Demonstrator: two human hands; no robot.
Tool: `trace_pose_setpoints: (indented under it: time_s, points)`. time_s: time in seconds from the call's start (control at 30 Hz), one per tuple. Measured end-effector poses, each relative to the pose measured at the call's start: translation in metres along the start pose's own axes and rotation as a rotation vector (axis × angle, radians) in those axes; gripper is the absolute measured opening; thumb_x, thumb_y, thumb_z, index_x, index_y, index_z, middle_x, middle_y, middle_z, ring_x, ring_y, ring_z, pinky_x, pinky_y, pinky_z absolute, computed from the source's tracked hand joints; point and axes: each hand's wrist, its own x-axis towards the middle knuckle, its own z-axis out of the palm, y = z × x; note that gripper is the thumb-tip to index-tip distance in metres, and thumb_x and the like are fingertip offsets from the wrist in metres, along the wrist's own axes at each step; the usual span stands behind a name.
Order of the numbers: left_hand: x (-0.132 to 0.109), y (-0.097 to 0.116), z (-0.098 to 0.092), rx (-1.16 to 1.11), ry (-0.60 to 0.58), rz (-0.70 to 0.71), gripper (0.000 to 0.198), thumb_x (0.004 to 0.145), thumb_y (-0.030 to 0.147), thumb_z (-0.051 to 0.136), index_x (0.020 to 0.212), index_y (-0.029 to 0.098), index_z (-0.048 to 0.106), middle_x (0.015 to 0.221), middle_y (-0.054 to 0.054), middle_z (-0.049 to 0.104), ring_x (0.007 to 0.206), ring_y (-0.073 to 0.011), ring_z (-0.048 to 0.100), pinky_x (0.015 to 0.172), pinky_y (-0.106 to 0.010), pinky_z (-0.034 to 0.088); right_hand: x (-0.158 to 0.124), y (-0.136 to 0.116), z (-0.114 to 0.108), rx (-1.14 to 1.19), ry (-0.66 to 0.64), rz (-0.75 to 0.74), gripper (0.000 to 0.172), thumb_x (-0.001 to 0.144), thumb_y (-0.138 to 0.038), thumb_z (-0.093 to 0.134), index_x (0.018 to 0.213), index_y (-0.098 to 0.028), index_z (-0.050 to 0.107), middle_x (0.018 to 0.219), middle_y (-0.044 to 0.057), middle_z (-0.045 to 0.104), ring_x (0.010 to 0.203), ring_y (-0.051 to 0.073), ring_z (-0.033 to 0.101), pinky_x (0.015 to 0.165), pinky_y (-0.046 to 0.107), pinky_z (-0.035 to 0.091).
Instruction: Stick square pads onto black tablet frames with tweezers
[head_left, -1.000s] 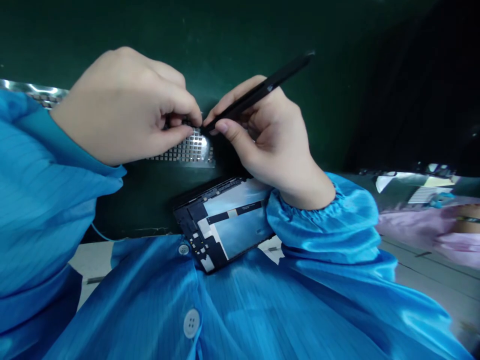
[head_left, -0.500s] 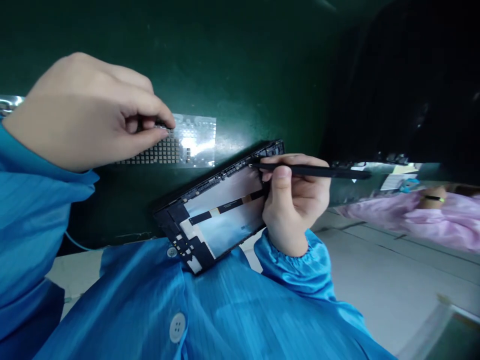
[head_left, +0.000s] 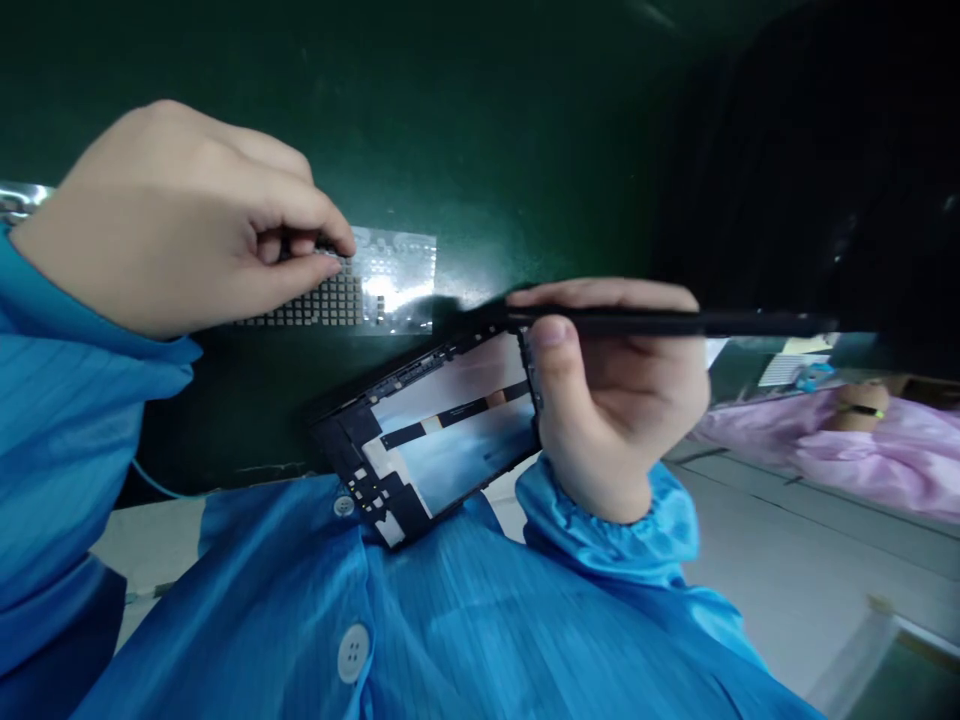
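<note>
My left hand (head_left: 187,220) has thumb and forefinger pinched at the upper edge of a clear sheet (head_left: 405,275) carrying rows of small square dark pieces (head_left: 330,302). Between my right thumb and fingers is a long black tool (head_left: 660,322), slim and tweezer-like, pointing left; my right hand (head_left: 615,390) is just over the right end of an opened phone-like device (head_left: 465,430). The device lies tilted at the table's near edge, with a silvery inner panel, a dark ribbon strip and a black frame. The tool's tip is hard to make out near the frame's upper edge.
The dark green table (head_left: 480,130) stretches beyond my hands. A thin light-blue cord (head_left: 159,486) hangs at the near left edge. At the right are another person's pink sleeve (head_left: 795,430), papers (head_left: 786,366) and a small blue object (head_left: 814,377).
My right hand has moved right and slightly up with the black tool, off the inner panel's upper right corner. My left hand and the sheet have barely shifted.
</note>
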Motion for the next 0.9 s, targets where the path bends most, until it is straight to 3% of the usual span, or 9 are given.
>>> trace_pose_setpoints:
  time_s: [0.07, 0.17, 0.3, 0.37, 0.53, 0.63, 0.73, 0.8, 0.9]
  points:
    - [0.001, 0.001, -0.003, 0.052, -0.040, 0.061, 0.067, 0.107, 0.063, 0.035, 0.119, 0.018, 0.084, 0.100, 0.000, 0.071, 0.097, -0.0155, 0.070, 0.104, -0.062, 0.056, 0.022, -0.007, 0.004, 0.023, -0.182, 0.028, 0.009, 0.108, -0.034, 0.071, 0.115, -0.030, 0.070, 0.113, 0.003, 0.079, 0.110, 0.022, 0.079, 0.105, 0.044, 0.067]
    - [0.003, 0.004, -0.005, 0.090, -0.049, 0.038, 0.062, 0.104, 0.060, 0.039, 0.115, 0.021, 0.085, 0.095, 0.001, 0.072, 0.093, -0.0155, 0.073, 0.104, -0.058, 0.060, 0.056, -0.003, 0.022, 0.131, -0.429, 0.039, 0.022, 0.103, -0.048, 0.076, 0.111, -0.028, 0.070, 0.112, 0.003, 0.081, 0.109, 0.022, 0.079, 0.105, 0.042, 0.068]
    - [0.008, 0.009, -0.006, 0.134, -0.135, -0.017, 0.061, 0.099, 0.055, 0.038, 0.114, 0.016, 0.082, 0.092, 0.003, 0.069, 0.102, -0.0191, 0.080, 0.106, -0.053, 0.060, 0.080, 0.013, 0.047, 0.238, -0.553, 0.070, 0.035, 0.097, -0.058, 0.081, 0.109, -0.028, 0.070, 0.111, 0.004, 0.080, 0.108, 0.022, 0.079, 0.103, 0.041, 0.069]
    - [0.010, 0.013, -0.007, 0.151, -0.172, -0.052, 0.066, 0.100, 0.054, 0.033, 0.116, 0.010, 0.080, 0.094, 0.004, 0.067, 0.113, -0.0227, 0.079, 0.106, -0.056, 0.058, 0.082, 0.017, 0.052, 0.253, -0.564, 0.076, 0.036, 0.096, -0.060, 0.081, 0.108, -0.028, 0.071, 0.109, 0.004, 0.079, 0.107, 0.022, 0.079, 0.102, 0.041, 0.069]
    - [0.011, 0.020, -0.008, 0.123, -0.184, -0.134, 0.047, 0.096, 0.046, 0.052, 0.115, 0.015, 0.082, 0.094, 0.003, 0.068, 0.118, -0.0256, 0.078, 0.111, -0.063, 0.057, 0.078, 0.018, 0.051, 0.229, -0.554, 0.079, 0.036, 0.096, -0.061, 0.080, 0.108, -0.028, 0.070, 0.111, 0.003, 0.079, 0.108, 0.021, 0.078, 0.101, 0.040, 0.069]
    - [0.008, 0.017, -0.009, 0.105, -0.171, -0.088, 0.061, 0.102, 0.057, 0.040, 0.120, 0.016, 0.082, 0.097, 0.001, 0.069, 0.114, -0.0233, 0.076, 0.110, -0.059, 0.057, 0.085, 0.024, 0.055, 0.196, -0.568, 0.071, 0.038, 0.094, -0.061, 0.083, 0.107, -0.028, 0.071, 0.110, 0.002, 0.080, 0.107, 0.020, 0.079, 0.101, 0.039, 0.068]
    - [0.008, 0.013, -0.012, 0.065, -0.156, -0.033, 0.082, 0.105, 0.070, 0.025, 0.121, 0.013, 0.081, 0.096, 0.000, 0.067, 0.101, -0.0182, 0.072, 0.107, -0.059, 0.056, 0.094, 0.031, 0.051, 0.352, -0.606, 0.107, 0.042, 0.088, -0.059, 0.090, 0.104, -0.025, 0.070, 0.103, 0.000, 0.082, 0.094, 0.017, 0.080, 0.092, 0.034, 0.069]
    - [0.007, 0.014, -0.014, 0.058, -0.127, -0.030, 0.079, 0.105, 0.073, 0.028, 0.118, 0.017, 0.083, 0.093, 0.000, 0.067, 0.088, -0.0132, 0.066, 0.105, -0.054, 0.058, 0.089, 0.031, 0.035, 0.535, -0.530, 0.163, 0.038, 0.089, -0.052, 0.092, 0.103, -0.023, 0.071, 0.098, -0.001, 0.083, 0.082, 0.013, 0.078, 0.081, 0.029, 0.068]
    - [-0.003, 0.032, -0.011, 0.076, -0.068, -0.118, 0.072, 0.104, 0.072, 0.039, 0.114, 0.015, 0.081, 0.093, -0.001, 0.063, 0.091, -0.0145, 0.063, 0.112, -0.050, 0.054, 0.052, 0.021, -0.008, 0.618, -0.227, 0.235, 0.022, 0.094, -0.038, 0.089, 0.100, -0.023, 0.076, 0.091, -0.002, 0.082, 0.073, 0.011, 0.073, 0.068, 0.025, 0.063]
